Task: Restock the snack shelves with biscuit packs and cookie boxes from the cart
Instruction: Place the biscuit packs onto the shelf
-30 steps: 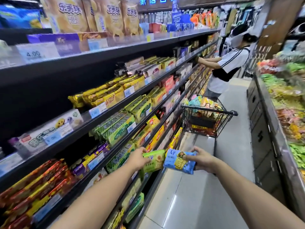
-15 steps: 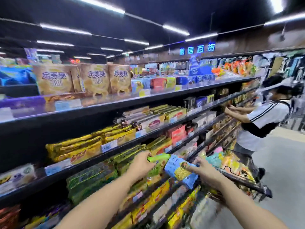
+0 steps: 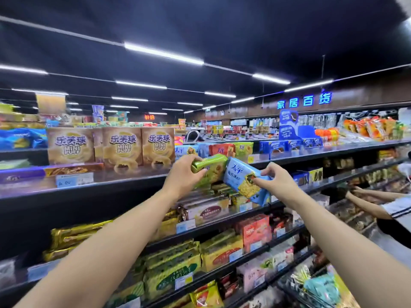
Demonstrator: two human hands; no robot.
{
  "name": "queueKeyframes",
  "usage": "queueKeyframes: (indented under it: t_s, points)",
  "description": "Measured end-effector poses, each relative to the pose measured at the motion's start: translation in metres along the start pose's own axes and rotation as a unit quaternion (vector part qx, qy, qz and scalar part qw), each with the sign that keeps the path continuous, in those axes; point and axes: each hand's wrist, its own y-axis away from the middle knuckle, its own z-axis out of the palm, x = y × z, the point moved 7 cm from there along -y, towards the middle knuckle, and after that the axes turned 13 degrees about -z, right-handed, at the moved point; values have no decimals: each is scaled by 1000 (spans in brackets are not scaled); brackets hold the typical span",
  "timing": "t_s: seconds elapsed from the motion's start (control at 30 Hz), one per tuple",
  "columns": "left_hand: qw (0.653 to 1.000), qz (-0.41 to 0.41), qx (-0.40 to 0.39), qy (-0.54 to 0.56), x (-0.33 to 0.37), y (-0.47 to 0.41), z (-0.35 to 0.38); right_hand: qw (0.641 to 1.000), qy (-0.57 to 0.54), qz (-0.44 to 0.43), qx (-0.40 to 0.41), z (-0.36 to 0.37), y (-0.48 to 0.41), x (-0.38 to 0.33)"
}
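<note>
Since earlier, both packs are raised level with the top shelf, frame centre. The green pack is gripped by the left hand; the blue pack, tilted, is merely pinched by the right hand. A slip is judged possible.

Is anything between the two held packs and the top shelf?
Nothing visible. The green pack and blue pack hang in open air just before the top shelf edge; similar packs already stand on it.

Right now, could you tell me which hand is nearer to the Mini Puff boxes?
Left. The left hand, gripping the green pack, is just right of the Mini Puff boxes; the right hand, pinching the blue pack, is farther right.
</note>
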Motion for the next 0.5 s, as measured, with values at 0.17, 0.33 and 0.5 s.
queueKeyframes:
  t_s: [0.17,0.33,0.5]
  points:
    - [991,77,103,-30,21,-47,-32,997,1,-73,-12,5,-78,-3]
    - [964,127,211,-99,34,-62,-57,986,-6,-158,-52,26,-140,-11]
    - [945,130,262,-143,49,-66,-76,971,-14,-209,-113,59,-184,-18]
